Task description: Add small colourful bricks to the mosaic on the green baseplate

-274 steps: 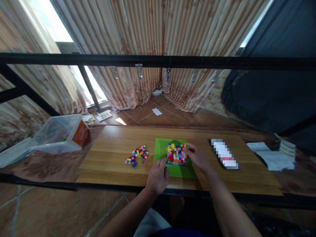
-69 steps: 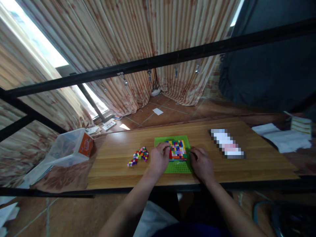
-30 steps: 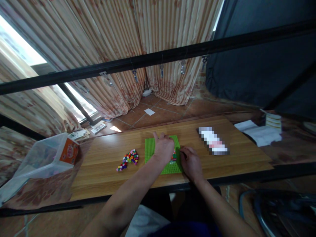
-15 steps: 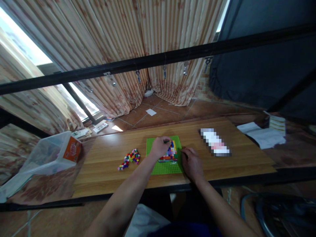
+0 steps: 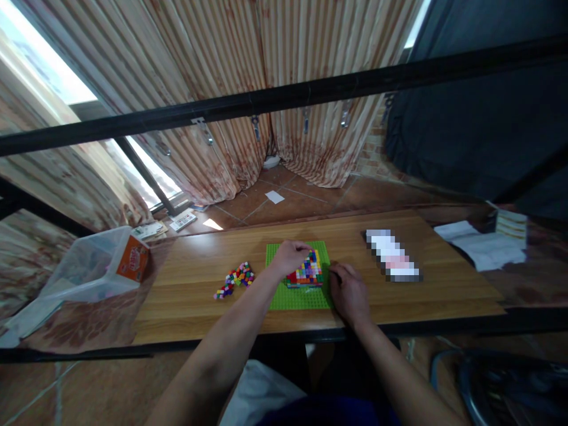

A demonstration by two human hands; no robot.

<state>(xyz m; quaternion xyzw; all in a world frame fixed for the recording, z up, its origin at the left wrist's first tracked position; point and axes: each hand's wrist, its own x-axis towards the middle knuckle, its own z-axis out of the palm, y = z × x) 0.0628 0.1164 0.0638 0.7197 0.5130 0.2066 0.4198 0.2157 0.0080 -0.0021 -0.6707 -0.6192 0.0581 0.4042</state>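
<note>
A green studded baseplate (image 5: pixel 277 299) lies on the table, carrying a low block of small multicoloured toy bricks (image 5: pixel 306 273). Over the back left part of that block is my left hand (image 5: pixel 290 257), thumb and fingertips pinched together at its far edge. Whatever sits between those fingertips is too small and hidden to make out. My right hand (image 5: pixel 350 291) rests on the table with curled fingers, thumb and forefinger closed at the baseplate's right edge. To the left lies a loose pile of small coloured bricks (image 5: pixel 239 275), apart from both hands.
The wooden table (image 5: pixel 177 307) also bears a blurred-out flat object (image 5: pixel 393 254) on the right. Beyond its left end stands a clear plastic box (image 5: pixel 95 266) with an orange label. White papers (image 5: pixel 479 242) lie past the right end. A black metal bar (image 5: pixel 231 106) crosses behind.
The view has shifted slightly. My left fingertips have closed down at the back edge of the brick block; the dark gap between them no longer shows. My right hand stays at the baseplate's edge.
</note>
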